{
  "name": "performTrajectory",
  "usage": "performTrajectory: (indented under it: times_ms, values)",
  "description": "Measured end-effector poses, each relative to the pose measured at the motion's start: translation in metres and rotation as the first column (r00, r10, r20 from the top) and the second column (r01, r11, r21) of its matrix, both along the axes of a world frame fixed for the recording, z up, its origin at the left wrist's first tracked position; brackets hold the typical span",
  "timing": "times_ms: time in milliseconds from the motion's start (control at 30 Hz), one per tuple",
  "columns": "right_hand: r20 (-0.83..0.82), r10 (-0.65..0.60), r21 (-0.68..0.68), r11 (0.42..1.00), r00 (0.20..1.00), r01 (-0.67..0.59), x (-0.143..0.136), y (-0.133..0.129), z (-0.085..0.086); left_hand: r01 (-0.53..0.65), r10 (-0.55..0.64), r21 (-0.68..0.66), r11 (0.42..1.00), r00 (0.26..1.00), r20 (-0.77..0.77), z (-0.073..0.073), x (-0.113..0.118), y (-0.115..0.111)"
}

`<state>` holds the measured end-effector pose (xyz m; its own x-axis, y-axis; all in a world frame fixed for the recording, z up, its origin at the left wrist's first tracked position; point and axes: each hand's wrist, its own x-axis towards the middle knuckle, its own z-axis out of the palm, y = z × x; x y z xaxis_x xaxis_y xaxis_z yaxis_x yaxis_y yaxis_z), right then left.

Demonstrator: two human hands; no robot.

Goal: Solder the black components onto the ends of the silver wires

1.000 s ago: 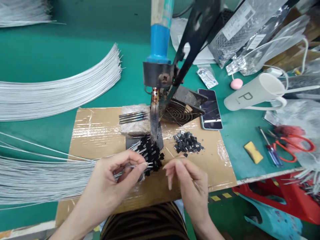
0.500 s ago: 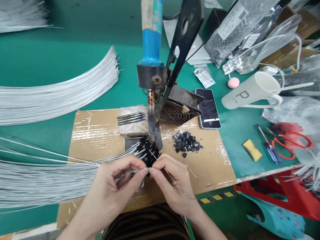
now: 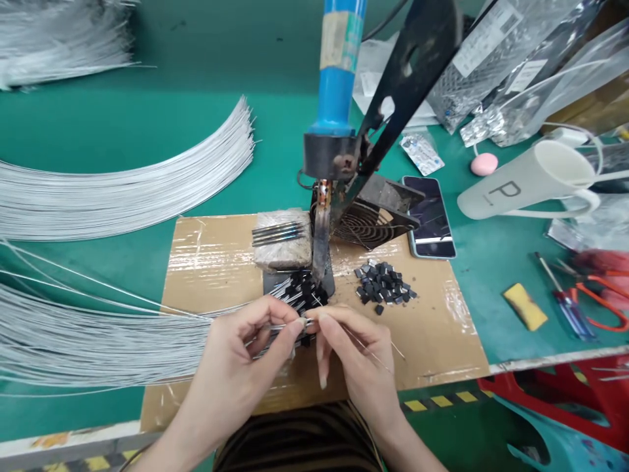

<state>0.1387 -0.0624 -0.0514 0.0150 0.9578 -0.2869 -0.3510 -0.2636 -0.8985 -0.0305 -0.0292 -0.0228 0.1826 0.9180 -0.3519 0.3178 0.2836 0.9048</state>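
Note:
Thumb and fingertips of my left hand pinch a thin wire end. My right hand faces it, thumb and index finger pinched at the same spot, with thin wire strands crossing its fingers. Under and behind the fingertips lie black-tipped wire ends. They belong to a long bundle of grey wires stretching left. A blue-handled soldering iron hangs just above them, its tip pointing down. Small black pieces are piled to the right on the cardboard.
A second wire bundle curves across the green table. Behind the iron sits a small fan, beside a phone. Farther right are a white mug, a yellow sponge, a screwdriver and orange-handled scissors.
The whole view has shifted, so most things appear farther right. The fingers of my right hand have changed pose, with a lower finger now extended downward. Both hands remain together at the wire.

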Motion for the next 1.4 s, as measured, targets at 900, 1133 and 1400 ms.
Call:
performTrajectory:
  times_ms: [900, 1133, 1400]
  values:
    - [-0.334, -0.015, -0.156, 0.987, 0.943, -0.04, -0.001, 0.001, 0.0, 0.069, -0.055, 0.158, 0.985, 0.995, -0.088, 0.009, 0.006, -0.006]
    - [-0.368, 0.0, -0.215, 0.973, 0.93, -0.085, 0.006, 0.008, 0.007, 0.084, -0.081, 0.082, 0.993, 0.996, -0.045, 0.012, 0.004, -0.004]
    - [-0.416, -0.04, -0.214, 0.975, 0.908, -0.055, 0.002, 0.008, 0.005, 0.031, -0.027, 0.116, 0.993, 0.999, -0.04, 0.009, 0.009, -0.006]
